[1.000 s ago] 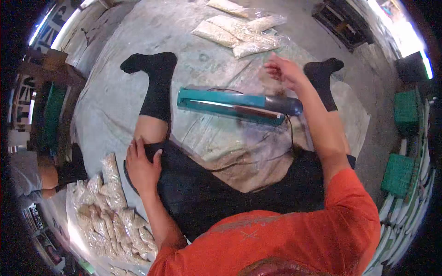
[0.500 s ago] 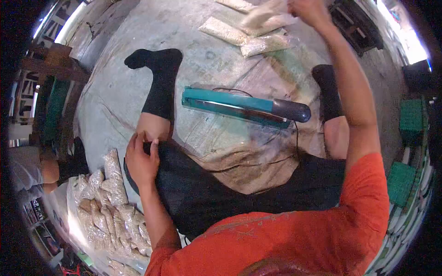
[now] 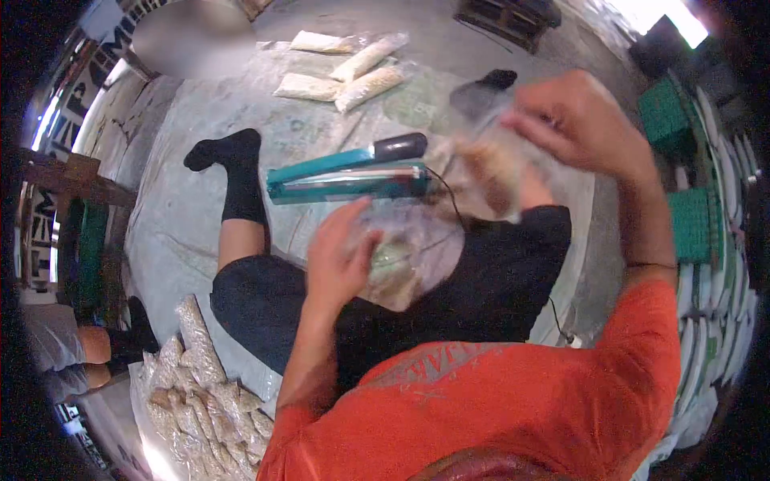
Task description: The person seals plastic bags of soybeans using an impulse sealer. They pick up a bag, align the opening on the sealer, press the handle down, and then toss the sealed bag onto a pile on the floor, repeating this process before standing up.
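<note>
My right hand is raised over my right leg, its fingers pinched on the top of a clear plastic bag. Brownish contents hang at the bag's bottom, smeared by motion. My left hand hovers just in front of the teal impulse sealer, fingers apart and slightly blurred, holding nothing. The sealer lies between my legs with its dark-handled arm lifted off the base.
Several filled clear packets lie on the sheet beyond the sealer. A heap of filled bags is at lower left. A cord trails from the sealer. Another person's leg shows at the left; green crates stand at the right.
My right hand has come back from the far packets and now holds a bag. The left hand has left my knee and moved toward the sealer. The sealer's arm now stands higher. My view has shifted.
</note>
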`<state>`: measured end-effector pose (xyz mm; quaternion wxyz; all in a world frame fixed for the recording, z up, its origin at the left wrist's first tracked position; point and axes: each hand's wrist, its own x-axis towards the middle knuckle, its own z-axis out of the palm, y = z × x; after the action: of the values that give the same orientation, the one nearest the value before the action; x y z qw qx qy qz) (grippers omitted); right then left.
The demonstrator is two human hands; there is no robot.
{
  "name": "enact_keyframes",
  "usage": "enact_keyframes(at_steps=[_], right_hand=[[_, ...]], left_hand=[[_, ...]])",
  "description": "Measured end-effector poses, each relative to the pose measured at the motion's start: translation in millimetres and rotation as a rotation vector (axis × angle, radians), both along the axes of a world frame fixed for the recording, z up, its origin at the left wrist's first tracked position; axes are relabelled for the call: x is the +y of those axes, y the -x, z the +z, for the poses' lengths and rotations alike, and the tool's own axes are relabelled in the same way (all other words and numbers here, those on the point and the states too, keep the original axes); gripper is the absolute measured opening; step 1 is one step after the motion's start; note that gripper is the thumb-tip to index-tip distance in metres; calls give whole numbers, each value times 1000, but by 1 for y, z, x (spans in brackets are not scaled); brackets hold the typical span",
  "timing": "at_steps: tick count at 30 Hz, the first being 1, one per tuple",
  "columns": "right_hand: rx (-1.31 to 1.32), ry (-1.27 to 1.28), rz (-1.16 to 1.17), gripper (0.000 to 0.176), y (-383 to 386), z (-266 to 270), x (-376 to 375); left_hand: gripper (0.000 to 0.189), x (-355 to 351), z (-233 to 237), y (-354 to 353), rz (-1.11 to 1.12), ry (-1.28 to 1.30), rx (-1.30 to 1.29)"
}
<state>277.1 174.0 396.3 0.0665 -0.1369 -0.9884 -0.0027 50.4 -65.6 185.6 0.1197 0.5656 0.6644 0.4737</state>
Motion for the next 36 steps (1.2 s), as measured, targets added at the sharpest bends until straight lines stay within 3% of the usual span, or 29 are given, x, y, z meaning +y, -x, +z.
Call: enact_keyframes(at_steps=[1, 3, 5, 7, 8, 10, 11, 13, 15, 20, 22, 23, 25, 29, 31, 32, 34, 36], right_hand=[[43, 39, 125, 25, -7, -10, -12], [24, 153, 112, 24, -14, -46, -35], [29, 269, 118, 22, -15, -92, -54], [250, 599, 35, 20, -14, -144, -71], [261, 618, 47, 20, -11, -172, -81], [674, 855, -56, 19, 1, -220, -104], [685, 874, -42, 19, 6, -236, -117], [793, 1301, -367, 16, 18, -250, -135], [810, 1335, -356, 16, 21, -244, -137], [1040, 1317, -289, 13, 28, -259, -148], [770, 1479, -223, 12, 18, -249, -147], [772, 1477, -227, 12, 16, -243, -145], [721, 1238, -209, 16, 13, -224, -145], [703, 1004, -163, 20, 18, -245, -140], [830, 1120, -225, 22, 19, -260, -146], [824, 1123, -217, 22, 19, -261, -148], [705, 1390, -349, 24, 15, -258, -149], [735, 1352, -327, 23, 13, -247, -147]], left_hand=[[43, 16, -1, -22, -73, -22, -130], [47, 31, -14, -57, -124, -15, -269], [36, 29, -25, -72, -108, 25, -636], [28, 6, -28, -69, 12, -21, -498], [20, -3, -30, -69, 109, -87, -369], [8, -17, -36, -65, 171, -123, -379], [9, -24, -38, -61, 211, -98, -376], [11, -33, -40, -54, 259, -76, -357], [11, -40, -39, -51, 290, -88, -484], [8, -45, -27, -52, 289, -95, -398], [9, -44, -15, -53, 274, -82, -360], [10, -45, -7, -54, 326, -30, -469], [10, -47, 1, -52, 345, 65, -658], [10, -34, 3, -47, 292, 35, -693], [10, -34, 2, -48, 227, 2, -581], [10, -37, 1, -46, 237, -3, -582], [10, -40, -2, -42, 232, 18, -581], [11, -42, -6, -40, 231, -6, -625]])
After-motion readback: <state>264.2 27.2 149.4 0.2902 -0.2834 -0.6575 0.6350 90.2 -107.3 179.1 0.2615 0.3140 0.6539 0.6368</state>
